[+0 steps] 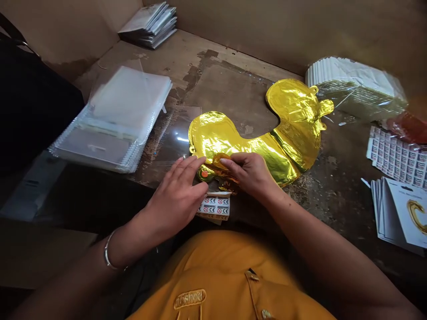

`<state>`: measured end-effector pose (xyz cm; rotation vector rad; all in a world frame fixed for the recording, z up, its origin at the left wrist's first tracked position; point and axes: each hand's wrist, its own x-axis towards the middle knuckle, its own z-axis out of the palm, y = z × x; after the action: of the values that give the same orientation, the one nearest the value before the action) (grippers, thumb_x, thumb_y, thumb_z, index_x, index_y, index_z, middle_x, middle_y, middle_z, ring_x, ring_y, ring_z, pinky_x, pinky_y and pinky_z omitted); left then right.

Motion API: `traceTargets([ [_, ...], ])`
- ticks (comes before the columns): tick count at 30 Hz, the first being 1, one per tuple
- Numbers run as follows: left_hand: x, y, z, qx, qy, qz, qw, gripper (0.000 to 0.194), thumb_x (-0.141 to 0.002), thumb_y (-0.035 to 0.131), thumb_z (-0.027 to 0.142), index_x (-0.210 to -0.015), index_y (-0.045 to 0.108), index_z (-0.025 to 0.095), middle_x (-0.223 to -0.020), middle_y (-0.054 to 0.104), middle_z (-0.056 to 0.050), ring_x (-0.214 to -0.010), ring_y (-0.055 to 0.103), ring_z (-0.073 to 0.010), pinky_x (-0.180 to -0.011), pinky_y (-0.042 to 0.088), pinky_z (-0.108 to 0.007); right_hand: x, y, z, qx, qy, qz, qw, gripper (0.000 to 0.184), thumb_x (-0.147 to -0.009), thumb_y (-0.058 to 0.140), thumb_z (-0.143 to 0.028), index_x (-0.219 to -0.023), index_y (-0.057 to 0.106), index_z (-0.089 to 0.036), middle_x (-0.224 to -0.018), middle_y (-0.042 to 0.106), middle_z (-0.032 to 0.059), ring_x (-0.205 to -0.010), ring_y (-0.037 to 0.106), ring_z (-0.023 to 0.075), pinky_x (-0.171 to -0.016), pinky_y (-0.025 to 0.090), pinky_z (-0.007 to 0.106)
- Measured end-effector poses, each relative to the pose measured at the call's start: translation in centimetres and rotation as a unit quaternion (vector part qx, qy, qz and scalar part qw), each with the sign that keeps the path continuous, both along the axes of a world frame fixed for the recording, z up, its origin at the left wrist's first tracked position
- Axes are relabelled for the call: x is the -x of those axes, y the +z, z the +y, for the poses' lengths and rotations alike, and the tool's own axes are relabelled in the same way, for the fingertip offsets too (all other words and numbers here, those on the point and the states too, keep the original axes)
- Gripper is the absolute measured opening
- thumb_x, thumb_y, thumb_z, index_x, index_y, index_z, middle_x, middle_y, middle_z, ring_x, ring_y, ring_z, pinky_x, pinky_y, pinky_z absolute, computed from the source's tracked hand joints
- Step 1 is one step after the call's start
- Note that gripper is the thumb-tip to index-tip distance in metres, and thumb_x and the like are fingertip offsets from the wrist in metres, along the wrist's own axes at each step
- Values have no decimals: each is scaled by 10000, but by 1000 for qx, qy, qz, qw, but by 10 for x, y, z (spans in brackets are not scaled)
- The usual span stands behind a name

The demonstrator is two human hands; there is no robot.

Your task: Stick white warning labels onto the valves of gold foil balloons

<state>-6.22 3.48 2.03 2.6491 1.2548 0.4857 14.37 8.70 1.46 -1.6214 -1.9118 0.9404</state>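
Note:
A gold foil balloon [256,149], flat and curved like a letter C, lies on the worktable in front of me. My right hand [251,173] is closed on its near edge, pinching a folded piece of the foil between thumb and fingers. My left hand [178,191] lies with fingers stretched out, the tips at the balloon's left near end beside a small orange-red spot [204,174]. Below the thumb, a small sheet of CE-mark stickers [216,205] sticks out at the table's front edge. The left palm's underside is hidden.
Clear plastic sleeves [130,102] are stacked on the left; folded packs [150,24] sit in the back corner. At the right are a wrapped bundle of white cards [356,84], a sticker sheet [398,155] and printed balloon cards [400,213]. A dark bag [30,93] stands far left.

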Motion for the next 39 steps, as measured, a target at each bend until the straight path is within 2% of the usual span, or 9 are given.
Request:
traceTargets([
  [7,-13,-4,22,15,-163,8,986,141,-894,498,179,-900,635,148,-1299,562,-133,-1217,512,-269,-1069,405,-436,1,11,15,92,6,40,995,361,-867,482,-397,-591,520,-169,-546,394,-45,-522,328,83,-501,283,238],
  [11,-16,-9,32,47,-170,4,984,196,-916,455,225,-849,627,159,-1013,642,-105,-915,620,-223,-808,528,-372,1,15,-6,-64,41,-41,996,208,-804,586,-334,-893,616,-148,-822,635,66,-745,541,178,-676,465,315],
  [13,-16,-10,32,50,-165,15,985,226,-931,427,244,-855,624,167,-948,635,-86,-778,620,-196,-694,526,-342,-1,13,-20,-158,82,-130,975,368,-736,629,-210,-1090,590,-118,-1073,644,154,-981,546,264,-848,472,419],
  [16,-15,-9,31,46,-168,16,985,230,-934,419,245,-852,618,164,-970,638,-98,-796,627,-202,-706,529,-347,-3,10,-34,-194,101,-195,956,308,-735,567,-89,-1032,639,-124,-1145,644,162,-1054,537,287,-900,465,440],
  [22,-13,-14,30,31,-175,-27,984,191,-920,439,193,-862,618,157,-1326,559,-150,-1222,530,-279,-1000,476,-435,-53,20,10,-153,-119,-36,980,165,-792,584,-195,-903,705,-179,-858,725,43,-763,647,169,-711,504,298],
  [26,-11,-20,30,34,-178,-37,983,199,-925,427,198,-869,616,177,-1373,542,-113,-1251,524,-261,-1036,463,-438,-138,25,69,-160,-333,-53,928,206,-745,599,-202,-894,702,-104,-844,720,81,-723,634,156,-680,493,282],
  [31,-13,-22,28,34,-168,-48,984,194,-915,438,196,-881,629,192,-1359,561,-92,-1248,533,-250,-1041,465,-435,-204,14,99,-170,-429,-115,880,142,-704,581,-144,-751,694,-71,-790,703,157,-739,617,212,-722,472,357],
  [36,-14,-21,30,52,-168,-49,983,187,-909,446,186,-879,631,187,-1368,551,-100,-1255,524,-252,-1042,452,-441,-173,23,78,-226,-426,-152,863,259,-776,522,-149,-985,668,-100,-1051,674,165,-937,600,226,-863,439,387],
  [39,-13,-12,27,82,-165,-64,981,195,-913,449,203,-827,624,185,-1329,576,-100,-1212,548,-255,-1035,431,-458,-110,37,26,-252,-212,-138,934,230,-865,505,-240,-998,666,-143,-1006,690,106,-911,623,197,-835,464,342],
])
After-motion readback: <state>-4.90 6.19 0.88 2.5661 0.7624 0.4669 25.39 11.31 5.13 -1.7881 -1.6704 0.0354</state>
